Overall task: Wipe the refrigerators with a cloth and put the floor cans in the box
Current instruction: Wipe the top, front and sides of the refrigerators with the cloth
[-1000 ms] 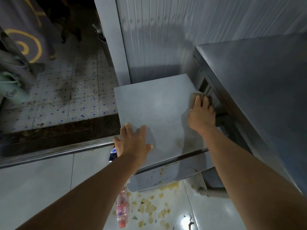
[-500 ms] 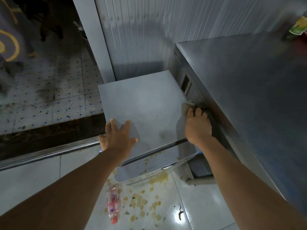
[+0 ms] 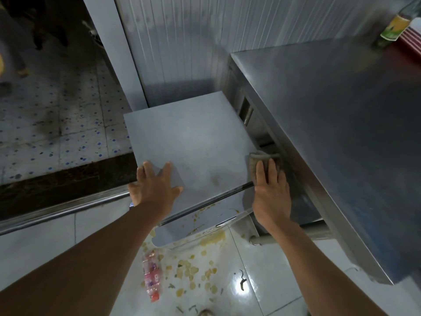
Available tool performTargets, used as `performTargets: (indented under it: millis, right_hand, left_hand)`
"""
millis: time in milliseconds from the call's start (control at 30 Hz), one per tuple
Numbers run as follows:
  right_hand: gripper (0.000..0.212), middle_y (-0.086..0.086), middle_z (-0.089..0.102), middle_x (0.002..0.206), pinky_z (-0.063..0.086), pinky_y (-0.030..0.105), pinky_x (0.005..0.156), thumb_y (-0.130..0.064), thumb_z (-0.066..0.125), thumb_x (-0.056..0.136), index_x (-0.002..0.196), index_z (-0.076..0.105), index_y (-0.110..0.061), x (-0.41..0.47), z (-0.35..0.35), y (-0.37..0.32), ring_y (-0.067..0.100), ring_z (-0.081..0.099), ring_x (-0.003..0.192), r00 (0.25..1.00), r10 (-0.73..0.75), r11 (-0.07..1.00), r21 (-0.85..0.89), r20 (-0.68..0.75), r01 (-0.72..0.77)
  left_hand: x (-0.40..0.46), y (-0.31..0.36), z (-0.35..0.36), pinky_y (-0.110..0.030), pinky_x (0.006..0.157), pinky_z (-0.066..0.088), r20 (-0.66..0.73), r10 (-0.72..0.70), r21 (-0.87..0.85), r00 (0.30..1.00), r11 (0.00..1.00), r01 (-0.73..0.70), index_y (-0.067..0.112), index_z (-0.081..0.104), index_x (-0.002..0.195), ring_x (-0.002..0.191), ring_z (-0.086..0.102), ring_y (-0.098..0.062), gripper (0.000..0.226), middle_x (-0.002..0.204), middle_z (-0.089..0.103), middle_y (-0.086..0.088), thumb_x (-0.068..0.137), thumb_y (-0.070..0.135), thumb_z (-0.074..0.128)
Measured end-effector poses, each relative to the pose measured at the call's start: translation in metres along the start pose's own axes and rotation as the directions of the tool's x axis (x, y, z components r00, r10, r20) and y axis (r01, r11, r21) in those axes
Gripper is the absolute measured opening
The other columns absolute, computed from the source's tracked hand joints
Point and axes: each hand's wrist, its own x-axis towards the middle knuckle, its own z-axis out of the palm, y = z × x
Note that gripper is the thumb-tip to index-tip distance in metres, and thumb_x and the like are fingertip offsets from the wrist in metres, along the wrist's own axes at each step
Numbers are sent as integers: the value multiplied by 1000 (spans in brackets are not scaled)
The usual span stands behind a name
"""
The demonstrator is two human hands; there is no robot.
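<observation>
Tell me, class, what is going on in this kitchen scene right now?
A person is wiping the top of a small grey refrigerator. The right hand presses a brownish cloth flat against the top's right edge, beside a steel counter. The left hand rests spread on the front left corner, steadying it. On the floor below lie a pink-labelled plastic bottle and yellowish spill stains, not yet cleared.
</observation>
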Motion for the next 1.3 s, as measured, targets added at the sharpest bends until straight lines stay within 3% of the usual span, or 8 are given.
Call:
performTargets:
  millis: [367,500,700,833,933,1033,1167,1300]
  right_hand:
    - [87,19,9,157,22,47,117,-20,63,84,151,8,-11,-29,12,9,40,18,142,1000,12,999,34,0,-12]
    - [79,10,6,158,16,47,119,-19,59,87,150,12,-14,7,12,7,33,3,146,987,-158,987,-1,-44,158]
    - [72,8,9,159,20,46,117,-25,48,92,151,6,-18,77,0,-17,34,14,144,982,-186,982,0,-5,186]
    - [73,10,14,158,13,46,119,-25,52,90,151,11,-16,59,6,-26,33,17,144,982,-178,983,30,-59,180]
    - [68,9,15,157,9,43,118,-21,49,93,150,13,-15,32,12,-23,34,17,144,952,-297,954,27,-78,300]
    - [61,8,13,157,13,43,117,-27,38,98,150,9,-15,33,9,-9,32,17,144,929,-365,931,-35,-64,364]
    - [66,13,7,158,7,42,119,-25,40,95,150,6,-11,38,6,-39,30,8,146,985,-166,986,14,-47,167]
    - [64,6,9,158,1,39,121,-14,43,93,149,11,-13,-1,15,-103,24,3,147,959,-271,954,111,-88,280]
  left_hand:
    - [-1,-3,2,-52,101,35,-23,9,-2,1000,1000,-9,36,14,144,141,13,-33,68,152,10,-16,87,57,46]
    - [0,-2,4,-51,101,36,-46,15,-18,999,1000,-16,37,15,143,140,14,-32,68,151,11,-16,87,56,48]
    - [1,-2,3,-48,97,39,-60,19,21,998,1000,-18,36,19,141,136,23,-32,66,147,18,-17,86,57,48]
    - [1,-4,4,-47,99,38,-55,32,24,998,999,-31,36,18,142,137,21,-33,67,150,16,-18,86,58,47]
    - [0,-6,3,-47,102,34,-13,34,-13,999,999,-34,36,18,143,140,18,-32,67,152,14,-15,86,57,48]
    - [-3,-22,-1,-45,103,34,-32,68,-130,997,989,-71,31,29,140,136,30,-27,54,151,24,-8,91,40,49]
    - [-18,-60,-1,-37,95,46,-126,51,-404,991,910,-98,22,48,133,117,57,-29,49,135,56,-4,89,0,45]
    - [-26,-75,3,-32,101,44,-92,96,-459,991,879,-128,27,45,137,127,50,-21,67,145,43,8,82,-12,43]
